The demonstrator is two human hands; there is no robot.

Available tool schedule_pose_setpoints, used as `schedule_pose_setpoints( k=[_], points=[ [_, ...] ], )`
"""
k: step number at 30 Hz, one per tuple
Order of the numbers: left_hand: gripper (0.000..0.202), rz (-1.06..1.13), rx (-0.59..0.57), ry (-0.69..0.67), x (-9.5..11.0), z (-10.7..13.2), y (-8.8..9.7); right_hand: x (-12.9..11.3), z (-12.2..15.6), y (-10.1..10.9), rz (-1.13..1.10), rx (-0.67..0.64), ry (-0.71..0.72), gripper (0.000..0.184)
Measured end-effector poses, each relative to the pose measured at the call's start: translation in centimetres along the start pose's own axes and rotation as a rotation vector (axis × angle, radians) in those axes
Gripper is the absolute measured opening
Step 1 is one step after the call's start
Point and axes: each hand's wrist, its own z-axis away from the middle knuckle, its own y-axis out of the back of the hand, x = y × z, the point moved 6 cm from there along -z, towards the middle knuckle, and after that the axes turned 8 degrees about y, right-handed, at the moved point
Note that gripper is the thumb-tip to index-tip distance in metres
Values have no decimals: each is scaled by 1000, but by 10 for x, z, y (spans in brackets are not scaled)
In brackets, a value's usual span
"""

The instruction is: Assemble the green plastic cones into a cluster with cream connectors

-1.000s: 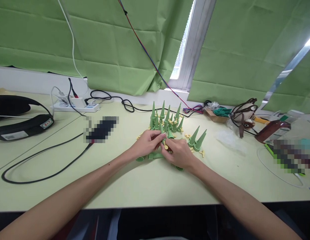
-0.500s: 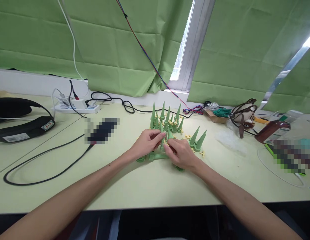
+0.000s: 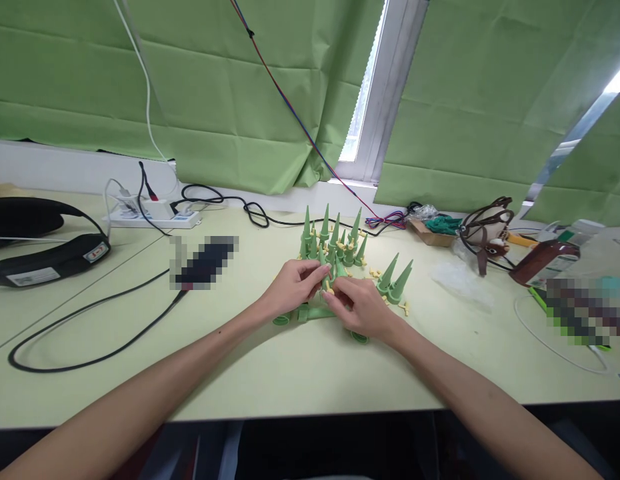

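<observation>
A green plastic cone (image 3: 322, 256) stands between my hands at the middle of the table. My left hand (image 3: 296, 287) is closed on it from the left, thumb and fingers pinching its side. From the right, my right hand (image 3: 361, 305) pinches a small yellow plastic peg (image 3: 329, 287) against the cone's lower part. Behind my hands several green cones (image 3: 335, 232) stand upright with yellow pegs among them. Two more cones (image 3: 401, 283) stand beside my right hand, near a loose yellow peg (image 3: 405, 308). Green pieces (image 3: 315, 313) lie under my hands, partly hidden by them.
A blurred-out device (image 3: 205, 261) with a black cable lies on the left. A power strip (image 3: 157, 219) and a black headset-like object (image 3: 55, 257) are farther left. On the right are a clear plastic bag (image 3: 463, 283), a cardboard box (image 3: 430, 235) and a dark red bottle (image 3: 545, 263).
My right thumb and the yellow peg have shifted slightly left and down against the cone. My left hand keeps its hold, almost unmoved.
</observation>
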Motion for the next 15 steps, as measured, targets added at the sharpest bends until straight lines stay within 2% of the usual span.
schedule_pose_setpoints(
  k=[6,11,15],
  points=[
    [46,-66,33,-64,1,-2,3,7,0,3,-48,41,-48,34],
    [46,-161,90,-105,2,-3,5,19,2,14,-62,153,-181,40],
    [47,-259,132,-165,5,-2,6,23,3,18,-59,187,-242,40]
  ],
)
